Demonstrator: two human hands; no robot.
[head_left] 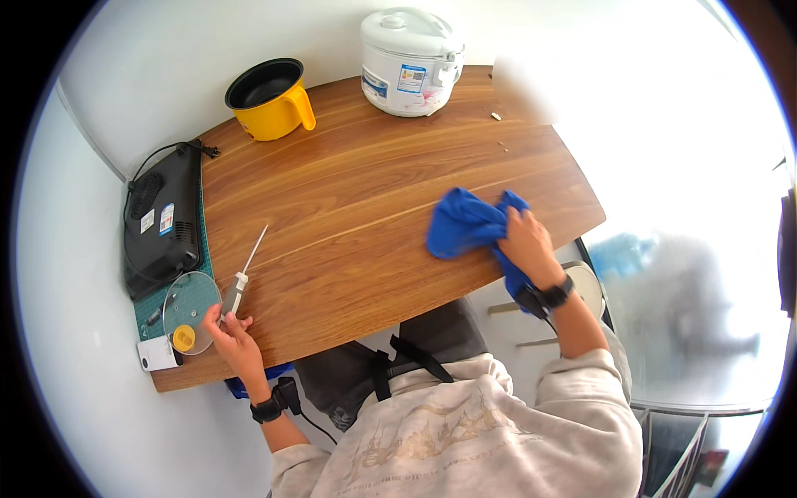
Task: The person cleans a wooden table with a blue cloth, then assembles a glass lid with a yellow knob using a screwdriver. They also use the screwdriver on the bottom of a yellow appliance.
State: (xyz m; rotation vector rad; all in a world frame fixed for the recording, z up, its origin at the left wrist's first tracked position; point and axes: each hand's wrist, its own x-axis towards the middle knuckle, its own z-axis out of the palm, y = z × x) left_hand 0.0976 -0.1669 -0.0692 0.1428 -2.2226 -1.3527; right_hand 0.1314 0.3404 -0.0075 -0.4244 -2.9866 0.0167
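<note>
Altogether, one blue cloth (463,224) in right fingers (518,224) — one thermometer (236,292), in left fingers (236,325).

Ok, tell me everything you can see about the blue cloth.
The blue cloth is plain and looks like soft fabric, bunched and creased, its edges slightly blurred. The right hand grips it. Its broadest part spreads left of the fingers over the right side of the wooden table; one fold pokes up beyond them, and another strip runs beneath the hand toward the wrist.
</note>
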